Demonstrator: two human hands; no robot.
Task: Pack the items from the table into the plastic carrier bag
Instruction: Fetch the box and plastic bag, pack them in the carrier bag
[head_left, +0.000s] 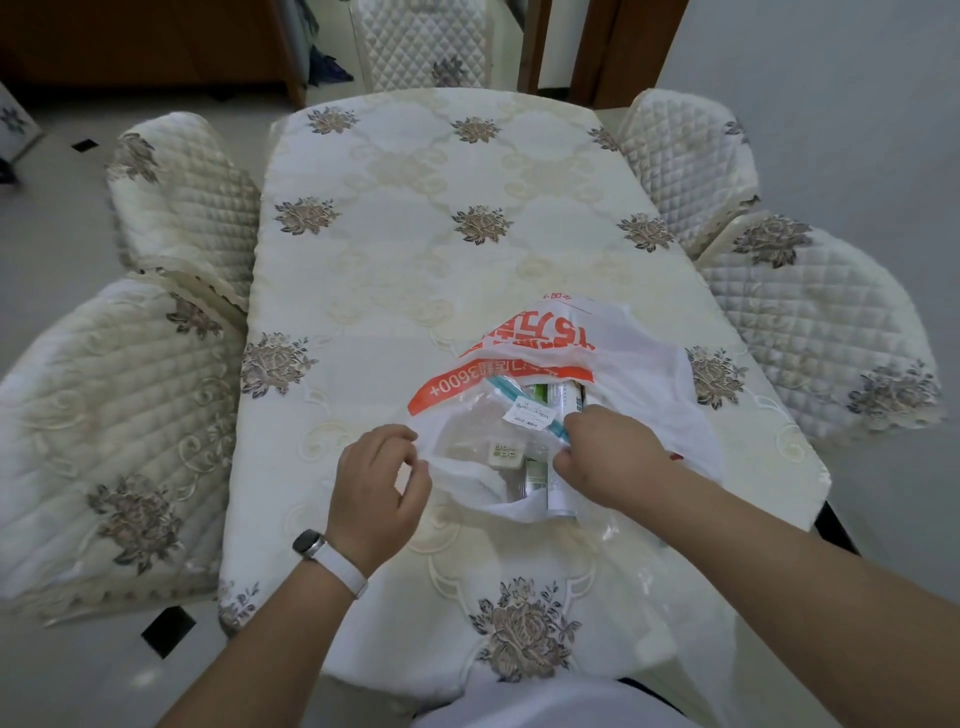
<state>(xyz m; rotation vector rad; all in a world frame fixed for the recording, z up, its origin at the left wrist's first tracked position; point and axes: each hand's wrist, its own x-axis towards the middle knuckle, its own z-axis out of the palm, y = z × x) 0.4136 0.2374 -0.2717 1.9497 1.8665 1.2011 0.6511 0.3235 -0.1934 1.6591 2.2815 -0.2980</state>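
Note:
A white plastic carrier bag (644, 374) with orange print lies on the table, its mouth facing me. My left hand (376, 480) pinches the bag's near left edge and holds the mouth apart. My right hand (605, 452) is at the mouth, fingers closed on a clear zip pouch (491, 428) with a blue strip and a white label, which lies partly inside the bag. Under the pouch sit a small white box (504, 454), a green-and-white box (535, 475) and a white tube (563, 501). Further items deep in the bag are mostly hidden.
The table (415, 234) wears a cream cloth with brown flower motifs. Quilted chairs stand on the left (104, 415) and right (810, 332), with another at the far end (421, 41). A watch with a white strap is on my left wrist (324, 553).

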